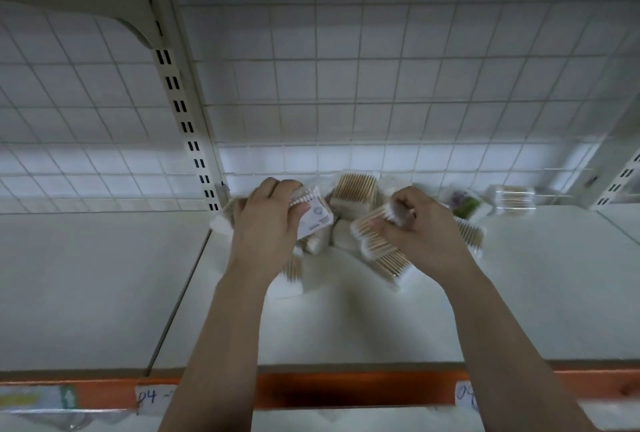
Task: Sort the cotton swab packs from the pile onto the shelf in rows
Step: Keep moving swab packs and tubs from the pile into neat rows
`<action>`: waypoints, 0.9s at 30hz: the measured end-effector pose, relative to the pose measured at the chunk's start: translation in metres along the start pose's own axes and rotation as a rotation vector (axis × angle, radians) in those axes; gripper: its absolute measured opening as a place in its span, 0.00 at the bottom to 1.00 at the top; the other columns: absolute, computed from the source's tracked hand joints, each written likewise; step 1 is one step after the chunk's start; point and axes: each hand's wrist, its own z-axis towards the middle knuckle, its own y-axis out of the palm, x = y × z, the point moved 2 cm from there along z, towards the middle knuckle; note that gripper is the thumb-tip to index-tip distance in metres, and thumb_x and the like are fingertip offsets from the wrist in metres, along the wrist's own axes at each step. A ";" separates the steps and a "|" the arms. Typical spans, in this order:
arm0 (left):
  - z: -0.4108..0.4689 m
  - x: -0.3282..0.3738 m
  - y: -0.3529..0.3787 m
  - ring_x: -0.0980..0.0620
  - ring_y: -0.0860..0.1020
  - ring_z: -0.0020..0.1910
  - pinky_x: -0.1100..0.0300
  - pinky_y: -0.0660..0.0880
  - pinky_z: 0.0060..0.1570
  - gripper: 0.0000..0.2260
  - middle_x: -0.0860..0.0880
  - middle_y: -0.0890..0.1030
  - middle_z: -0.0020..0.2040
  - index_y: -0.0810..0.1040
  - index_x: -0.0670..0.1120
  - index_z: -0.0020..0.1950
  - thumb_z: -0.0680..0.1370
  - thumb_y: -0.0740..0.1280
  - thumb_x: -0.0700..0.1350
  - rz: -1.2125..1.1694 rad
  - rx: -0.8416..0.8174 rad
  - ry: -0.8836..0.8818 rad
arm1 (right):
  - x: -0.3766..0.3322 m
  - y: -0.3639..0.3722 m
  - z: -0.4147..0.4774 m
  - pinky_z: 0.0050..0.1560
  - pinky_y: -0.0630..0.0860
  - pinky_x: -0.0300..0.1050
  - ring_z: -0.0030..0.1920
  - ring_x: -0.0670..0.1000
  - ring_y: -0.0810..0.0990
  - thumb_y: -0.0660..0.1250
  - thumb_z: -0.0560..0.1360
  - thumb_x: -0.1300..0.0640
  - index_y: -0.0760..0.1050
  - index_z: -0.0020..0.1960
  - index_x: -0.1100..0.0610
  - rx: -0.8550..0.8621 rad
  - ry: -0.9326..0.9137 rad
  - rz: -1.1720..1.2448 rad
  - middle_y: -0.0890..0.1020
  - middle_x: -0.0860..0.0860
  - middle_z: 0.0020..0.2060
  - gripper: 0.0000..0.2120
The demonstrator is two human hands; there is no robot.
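Observation:
A pile of clear cotton swab packs (355, 194) with wooden sticks lies at the back of the white shelf (381, 321), against the wire grid. My left hand (266, 220) grips one pack with a white label (313, 215) at the pile's left side. My right hand (415, 224) is closed around the end of another swab pack (379, 248), which slants toward the shelf front. Another pack (514, 198) lies apart to the right, next to one with a green and purple label (465, 205). More packs sit partly hidden under my hands.
An upright slotted post (187, 127) stands just left of the pile, with a seam between shelf boards below it. An orange front rail (329, 390) carries handwritten tags (152, 397). A second post (620, 186) rises at the far right.

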 end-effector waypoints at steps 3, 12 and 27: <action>-0.003 0.023 0.007 0.44 0.76 0.54 0.48 0.69 0.55 0.12 0.47 0.76 0.56 0.75 0.46 0.61 0.79 0.63 0.46 -0.006 -0.004 0.052 | 0.009 -0.017 -0.013 0.34 0.66 0.35 0.35 0.46 0.74 0.74 0.69 0.50 0.68 0.45 0.57 0.013 0.061 -0.005 0.75 0.49 0.34 0.17; -0.020 0.130 0.053 0.46 0.74 0.58 0.47 0.68 0.60 0.14 0.48 0.75 0.60 0.74 0.47 0.64 0.79 0.61 0.49 -0.045 -0.111 0.183 | 0.067 -0.110 -0.072 0.33 0.70 0.35 0.36 0.47 0.76 0.74 0.69 0.52 0.73 0.47 0.51 0.106 0.193 0.036 0.79 0.47 0.36 0.11; -0.100 0.384 0.146 0.47 0.74 0.56 0.51 0.64 0.55 0.13 0.49 0.75 0.56 0.75 0.47 0.62 0.79 0.63 0.48 -0.192 -0.206 0.371 | 0.204 -0.311 -0.218 0.36 0.73 0.38 0.38 0.44 0.79 0.71 0.59 0.49 0.72 0.56 0.45 0.153 0.438 0.087 0.78 0.42 0.43 0.25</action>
